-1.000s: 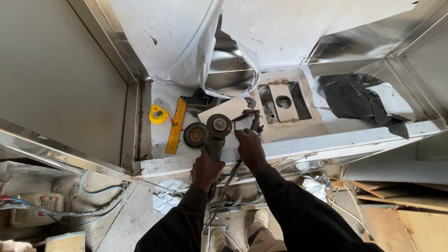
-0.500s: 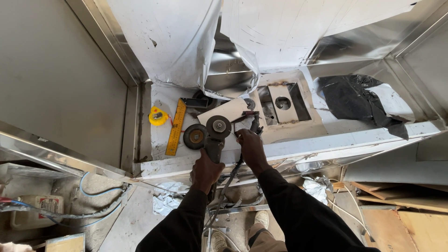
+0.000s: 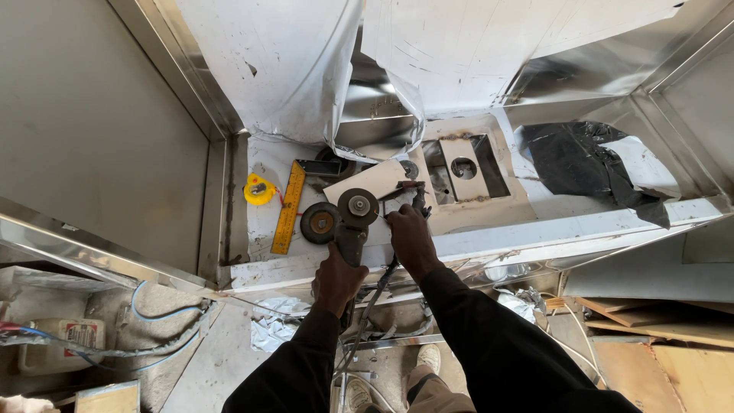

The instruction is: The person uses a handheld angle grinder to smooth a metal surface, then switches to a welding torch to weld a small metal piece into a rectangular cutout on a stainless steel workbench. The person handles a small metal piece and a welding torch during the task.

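Grinder (image 3: 353, 222) flat on desk (image 3: 489, 237): left hand (image 3: 336, 277) fingers wrapped on body to steady it; right hand (image 3: 409, 233) fingers clamped on wrench (image 3: 409, 193) by disc.

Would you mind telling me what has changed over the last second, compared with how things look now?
Hardly anything has changed. The left hand still grips the angle grinder by its body, and the right hand stays on the dark clamp-like tool beside the disc; neither took hold of anything new or let go. The loose grinding disc, yellow ruler and yellow tape measure lie where they were.
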